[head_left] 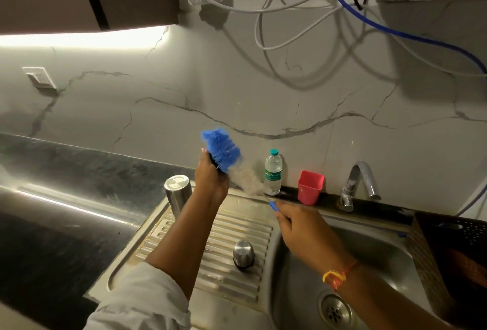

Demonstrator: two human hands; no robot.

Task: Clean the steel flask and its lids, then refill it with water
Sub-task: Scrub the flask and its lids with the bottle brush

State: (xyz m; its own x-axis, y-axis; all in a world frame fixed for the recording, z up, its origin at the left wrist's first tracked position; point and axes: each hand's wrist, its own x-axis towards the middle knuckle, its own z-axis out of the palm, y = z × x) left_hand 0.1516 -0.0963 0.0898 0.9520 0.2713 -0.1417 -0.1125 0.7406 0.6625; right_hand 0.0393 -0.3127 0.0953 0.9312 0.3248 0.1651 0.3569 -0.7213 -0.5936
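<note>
A bottle brush with blue bristles point(221, 149) and a blurred pale section runs slantwise above the sink's drainboard point(184, 258). My left hand point(210, 178) grips it just below the blue bristles. My right hand point(303, 232) pinches the blue handle end point(272, 205). The steel flask point(178, 195) stands upright at the far left corner of the drainboard, just left of my left wrist and apart from it. A domed steel lid point(243, 253) sits on the ridged drainboard between my forearms. Neither hand touches the flask or the lid.
A small plastic water bottle point(272, 171), a red cup point(310, 187) and the tap point(361, 184) line the ledge behind the sink basin point(374, 258). A brown basket point(448, 250) stands at the right. Black counter point(66, 171) lies to the left. Cables hang on the wall.
</note>
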